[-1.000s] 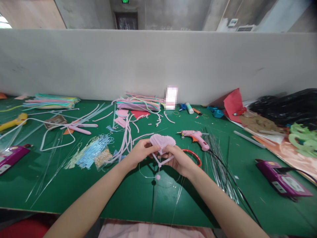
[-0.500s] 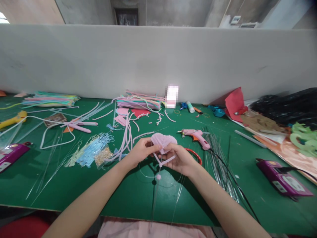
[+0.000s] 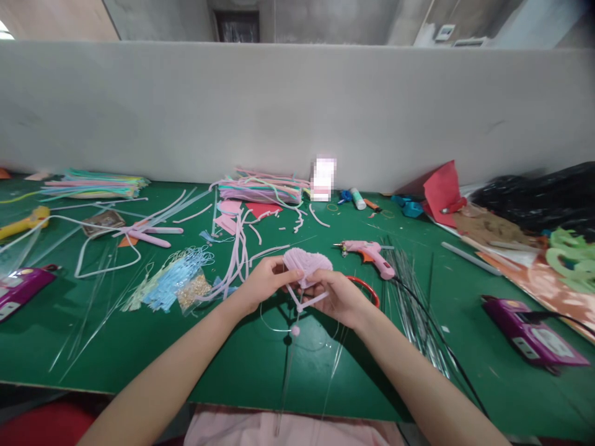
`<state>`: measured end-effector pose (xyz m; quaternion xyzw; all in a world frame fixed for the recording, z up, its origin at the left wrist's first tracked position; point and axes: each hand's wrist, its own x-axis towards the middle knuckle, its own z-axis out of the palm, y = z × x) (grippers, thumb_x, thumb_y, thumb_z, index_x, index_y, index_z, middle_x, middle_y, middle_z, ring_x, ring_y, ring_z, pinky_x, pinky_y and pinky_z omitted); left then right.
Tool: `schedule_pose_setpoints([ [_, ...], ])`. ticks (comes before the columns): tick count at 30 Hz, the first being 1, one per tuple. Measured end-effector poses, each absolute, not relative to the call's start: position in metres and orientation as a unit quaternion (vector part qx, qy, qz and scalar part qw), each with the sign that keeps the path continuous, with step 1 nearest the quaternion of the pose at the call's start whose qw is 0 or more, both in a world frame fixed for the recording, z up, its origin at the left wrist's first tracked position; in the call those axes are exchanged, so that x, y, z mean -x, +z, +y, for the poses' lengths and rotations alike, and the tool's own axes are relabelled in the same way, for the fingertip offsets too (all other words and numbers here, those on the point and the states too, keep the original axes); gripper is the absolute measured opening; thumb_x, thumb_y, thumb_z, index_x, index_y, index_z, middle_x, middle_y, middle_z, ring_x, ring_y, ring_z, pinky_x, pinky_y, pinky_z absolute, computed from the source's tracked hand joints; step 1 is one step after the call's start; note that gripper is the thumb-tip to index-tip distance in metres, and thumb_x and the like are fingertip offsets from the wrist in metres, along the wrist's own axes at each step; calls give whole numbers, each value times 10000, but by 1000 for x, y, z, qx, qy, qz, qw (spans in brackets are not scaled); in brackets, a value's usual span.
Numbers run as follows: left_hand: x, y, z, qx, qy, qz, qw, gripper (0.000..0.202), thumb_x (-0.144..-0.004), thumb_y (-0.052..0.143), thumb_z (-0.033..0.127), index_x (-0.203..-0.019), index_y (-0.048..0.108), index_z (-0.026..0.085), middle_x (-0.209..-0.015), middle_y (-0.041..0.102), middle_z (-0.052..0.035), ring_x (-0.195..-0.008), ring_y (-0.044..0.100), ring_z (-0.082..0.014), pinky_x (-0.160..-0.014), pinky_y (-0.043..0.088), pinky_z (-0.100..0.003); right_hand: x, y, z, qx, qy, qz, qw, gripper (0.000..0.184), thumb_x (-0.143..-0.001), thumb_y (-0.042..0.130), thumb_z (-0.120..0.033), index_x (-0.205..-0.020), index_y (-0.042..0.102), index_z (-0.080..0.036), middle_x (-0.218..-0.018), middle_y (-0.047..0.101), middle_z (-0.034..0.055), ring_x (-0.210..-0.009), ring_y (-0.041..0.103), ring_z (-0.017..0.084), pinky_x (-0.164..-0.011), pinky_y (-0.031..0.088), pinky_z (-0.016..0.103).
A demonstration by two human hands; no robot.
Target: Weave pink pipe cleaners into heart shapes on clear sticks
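Between my two hands is a fuzzy lilac heart (image 3: 307,261), made of pipe cleaner, held above the table. My left hand (image 3: 269,280) pinches its left side, the thumb lying across the front. My right hand (image 3: 338,296) grips the lower right side, its lower fingers partly behind the piece. Below the heart a V of lilac pipe cleaner (image 3: 300,307) hangs with its point down. A thin clear stem runs down from it toward my lap, with a small pink pompom (image 3: 295,331) along it. A fine clear loop curves around both sides.
A pink glue gun (image 3: 367,253) lies right of my hands, beside red-handled scissors (image 3: 365,288) and thin wires (image 3: 411,310). Blue tassels (image 3: 174,279), a bag of gold beads (image 3: 194,291) and loose lilac pipe cleaners (image 3: 238,254) lie left. Pipe-cleaner bundles (image 3: 260,191) rest by the partition.
The V's point, the pompom and the stem's lower end have swung slightly left. Both hands keep their hold on the heart, almost unmoved.
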<state>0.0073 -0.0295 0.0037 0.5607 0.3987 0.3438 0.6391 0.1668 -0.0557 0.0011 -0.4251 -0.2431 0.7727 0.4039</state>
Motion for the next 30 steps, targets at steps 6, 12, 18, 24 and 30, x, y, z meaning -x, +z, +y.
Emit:
schedule_pose_setpoints([
  [6,-7,1,-28,-555,340,404,643,298,-648,781,371,-796,676,135,-667,631,-8,-663,568,-158,-656,441,-275,-164,-2,-56,426,734,-289,443,62,-564,627,-133,-620,643,-154,-517,589,-24,-503,509,97,-573,441,232],
  [12,-6,0,-28,-553,345,413,637,320,-661,764,391,-819,676,128,-703,644,-18,-643,560,-145,-631,436,-267,-161,-3,-56,444,689,-331,468,83,-559,646,-156,-639,652,-138,-565,617,-18,-503,507,89,-562,424,230],
  [18,-4,3,-28,-544,350,419,637,326,-669,752,387,-843,657,128,-703,631,-12,-618,553,-137,-587,437,-257,-163,2,-58,425,694,-340,472,67,-599,668,-204,-607,629,-150,-531,593,-25,-505,531,94,-587,455,230],
  [24,-4,0,-27,-538,364,433,625,290,-736,695,416,-800,646,137,-690,618,-8,-631,566,-141,-596,448,-256,-163,4,-59,448,677,-359,461,122,-641,683,-269,-618,635,-159,-547,611,-8,-556,589,129,-626,495,258],
  [30,-5,-1,-26,-521,371,419,645,259,-702,738,371,-739,656,128,-656,623,-11,-598,540,-126,-582,427,-244,-162,-10,-55,480,625,-419,452,124,-655,664,-220,-751,694,-147,-668,682,15,-572,595,117,-619,478,236],
])
